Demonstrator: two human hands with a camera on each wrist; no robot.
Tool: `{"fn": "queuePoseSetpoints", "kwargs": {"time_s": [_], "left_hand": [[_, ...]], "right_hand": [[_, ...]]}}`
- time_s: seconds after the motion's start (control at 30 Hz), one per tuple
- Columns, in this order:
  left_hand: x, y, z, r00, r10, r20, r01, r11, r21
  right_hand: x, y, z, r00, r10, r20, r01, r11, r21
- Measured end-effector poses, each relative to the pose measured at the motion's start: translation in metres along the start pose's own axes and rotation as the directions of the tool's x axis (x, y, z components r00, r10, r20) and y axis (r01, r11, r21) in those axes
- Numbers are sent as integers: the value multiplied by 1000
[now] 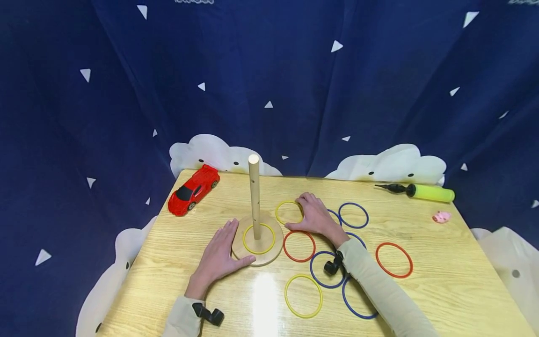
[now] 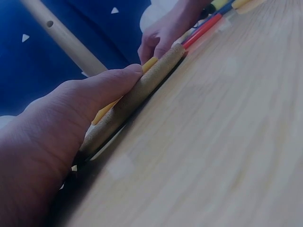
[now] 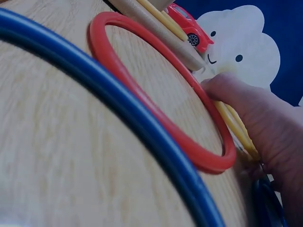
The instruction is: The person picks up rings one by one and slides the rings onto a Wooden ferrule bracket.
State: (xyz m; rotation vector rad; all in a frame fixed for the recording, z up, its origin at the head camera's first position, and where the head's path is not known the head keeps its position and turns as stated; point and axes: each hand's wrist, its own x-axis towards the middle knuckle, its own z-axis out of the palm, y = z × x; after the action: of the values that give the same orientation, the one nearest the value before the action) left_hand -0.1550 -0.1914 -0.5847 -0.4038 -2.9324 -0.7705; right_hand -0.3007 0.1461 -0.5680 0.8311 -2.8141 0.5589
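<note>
A wooden peg (image 1: 254, 196) rises from a round wooden base (image 1: 279, 241), with a yellow ring (image 1: 258, 253) lying around its foot. My left hand (image 1: 219, 252) rests along the base's left side, fingers straight and thumb spread over the near edge; the left wrist view shows that thumb (image 2: 109, 85) lying on the rim. To the right of the base, my right hand (image 1: 316, 216) holds a second yellow ring (image 1: 276, 213) at its right side, thumb near and fingertips at the far side. A red ring (image 1: 299, 261) lies just in front of that hand.
Several blue rings (image 1: 353, 203) lie around and under the right forearm. Another red ring (image 1: 394, 243) is farther right, a yellow ring (image 1: 304, 317) nearer. A red toy car (image 1: 193, 189) stands back left; a green pump (image 1: 433, 193) and small pink toy (image 1: 441, 216) lie right.
</note>
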Motion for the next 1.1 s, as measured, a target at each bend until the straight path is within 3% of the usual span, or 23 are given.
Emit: {"fn": "queuePoseSetpoints", "kwargs": {"time_s": [0.33, 0.6, 0.8, 1.1], "left_hand": [[0, 3, 0, 1000, -6, 2, 6, 1000, -17], [0, 1, 1, 1000, -11, 4, 11, 1000, -9], [0, 0, 0, 1000, -11, 6, 11, 1000, -7], [0, 1, 0, 1000, -8, 14, 8, 1000, 3]], "right_hand": [[-1, 2, -4, 999, -36, -23, 35, 999, -5], [-2, 1, -14, 1000, -7, -14, 8, 999, 51], [-2, -7, -38, 999, -14, -42, 19, 994, 112], [3, -20, -88, 981, -102, -164, 131, 975, 180]]}}
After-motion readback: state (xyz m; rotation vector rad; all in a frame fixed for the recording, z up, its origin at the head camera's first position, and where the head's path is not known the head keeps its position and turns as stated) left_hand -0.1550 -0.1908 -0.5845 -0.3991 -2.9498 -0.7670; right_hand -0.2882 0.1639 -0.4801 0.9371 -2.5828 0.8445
